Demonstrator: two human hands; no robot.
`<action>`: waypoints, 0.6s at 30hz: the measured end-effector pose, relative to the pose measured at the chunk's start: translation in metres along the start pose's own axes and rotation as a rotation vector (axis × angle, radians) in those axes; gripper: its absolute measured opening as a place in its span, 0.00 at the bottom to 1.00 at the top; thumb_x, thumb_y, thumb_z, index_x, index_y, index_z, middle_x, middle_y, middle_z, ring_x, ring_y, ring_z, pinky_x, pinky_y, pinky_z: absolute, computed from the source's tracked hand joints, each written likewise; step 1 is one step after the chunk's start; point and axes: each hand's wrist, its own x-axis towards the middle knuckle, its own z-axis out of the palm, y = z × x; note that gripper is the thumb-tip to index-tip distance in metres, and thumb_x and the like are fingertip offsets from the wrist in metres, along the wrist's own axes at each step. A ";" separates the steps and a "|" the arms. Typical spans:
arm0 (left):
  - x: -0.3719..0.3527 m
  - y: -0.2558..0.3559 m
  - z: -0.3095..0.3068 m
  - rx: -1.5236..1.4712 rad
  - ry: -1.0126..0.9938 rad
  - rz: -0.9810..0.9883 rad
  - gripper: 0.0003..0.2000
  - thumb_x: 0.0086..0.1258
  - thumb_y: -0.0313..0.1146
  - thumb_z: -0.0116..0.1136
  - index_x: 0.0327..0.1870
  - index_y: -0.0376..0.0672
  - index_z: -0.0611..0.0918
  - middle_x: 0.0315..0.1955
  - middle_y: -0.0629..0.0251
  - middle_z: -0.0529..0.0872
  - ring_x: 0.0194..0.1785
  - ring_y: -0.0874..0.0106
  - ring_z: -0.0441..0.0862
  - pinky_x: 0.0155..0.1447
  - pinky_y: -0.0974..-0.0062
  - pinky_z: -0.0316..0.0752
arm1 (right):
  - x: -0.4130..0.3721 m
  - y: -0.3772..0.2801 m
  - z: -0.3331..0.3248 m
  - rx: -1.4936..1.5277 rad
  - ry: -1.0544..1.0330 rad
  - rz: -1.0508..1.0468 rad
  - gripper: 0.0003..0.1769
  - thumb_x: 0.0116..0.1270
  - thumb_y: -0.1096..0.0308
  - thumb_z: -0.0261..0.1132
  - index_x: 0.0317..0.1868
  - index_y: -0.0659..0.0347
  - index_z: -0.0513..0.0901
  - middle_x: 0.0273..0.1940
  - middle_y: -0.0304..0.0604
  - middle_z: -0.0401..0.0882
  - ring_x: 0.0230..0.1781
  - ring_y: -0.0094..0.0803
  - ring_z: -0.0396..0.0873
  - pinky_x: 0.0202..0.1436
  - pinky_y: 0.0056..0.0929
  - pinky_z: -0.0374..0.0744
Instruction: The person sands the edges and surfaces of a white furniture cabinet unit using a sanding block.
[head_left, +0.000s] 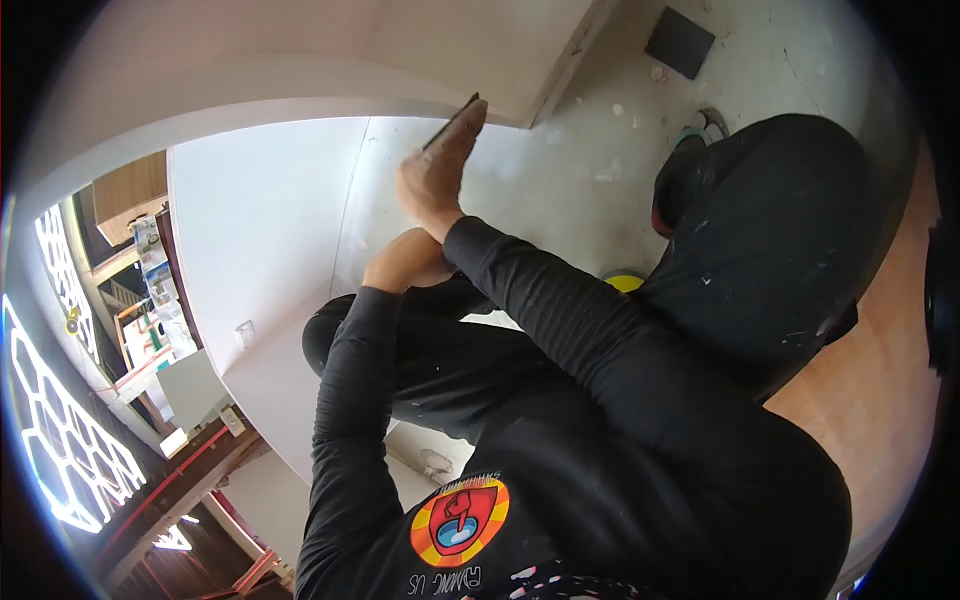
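A dark flat tool [453, 117] sits in the middle of the view towards the far side. Its thin edge lies against the white panel [260, 210], just where that panel meets the pale board [450, 50] beyond it. The right hand [440, 165] grips the tool, with the fingers stretched along its blade and the black sleeve running back to the near right. The left hand [405, 262] is tucked just under the right wrist and touches the forearm. It is curled, but whether it holds anything cannot be told. Black trousers [780, 230] fill the right side, above a grey floor [590, 170] with pale flecks. A shoe [692, 140] shows beside the knee, a yellow object [625, 283] peeks out beneath the leg, and a dark square [680, 42] lies on the far floor.
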 end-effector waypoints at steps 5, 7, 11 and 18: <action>0.004 0.017 0.000 0.132 -0.211 -0.179 0.21 0.71 0.48 0.62 0.53 0.37 0.85 0.48 0.45 0.88 0.54 0.45 0.84 0.57 0.52 0.77 | 0.019 0.055 -0.013 -0.192 -0.038 -0.061 0.51 0.67 0.74 0.56 0.79 0.80 0.32 0.82 0.74 0.33 0.84 0.64 0.33 0.83 0.60 0.36; 0.005 0.026 -0.015 0.101 -0.269 -0.191 0.21 0.70 0.46 0.63 0.56 0.40 0.85 0.53 0.48 0.88 0.58 0.45 0.82 0.62 0.54 0.76 | 0.008 0.011 -0.014 -0.204 0.023 -0.380 0.50 0.72 0.71 0.58 0.80 0.79 0.33 0.82 0.74 0.34 0.85 0.64 0.32 0.82 0.64 0.36; -0.005 0.003 0.007 -0.212 0.287 0.180 0.20 0.69 0.40 0.65 0.59 0.44 0.85 0.54 0.46 0.87 0.62 0.47 0.81 0.66 0.57 0.73 | -0.009 -0.105 -0.027 -0.035 -0.093 -0.701 0.48 0.71 0.73 0.57 0.80 0.77 0.35 0.82 0.73 0.35 0.85 0.65 0.32 0.79 0.73 0.36; 0.004 0.021 -0.010 0.152 -0.077 -0.174 0.24 0.71 0.46 0.63 0.65 0.44 0.81 0.50 0.45 0.88 0.55 0.45 0.84 0.60 0.53 0.77 | 0.009 -0.024 -0.049 -0.349 -0.164 -0.492 0.49 0.67 0.76 0.55 0.79 0.80 0.34 0.81 0.76 0.34 0.84 0.69 0.30 0.79 0.72 0.33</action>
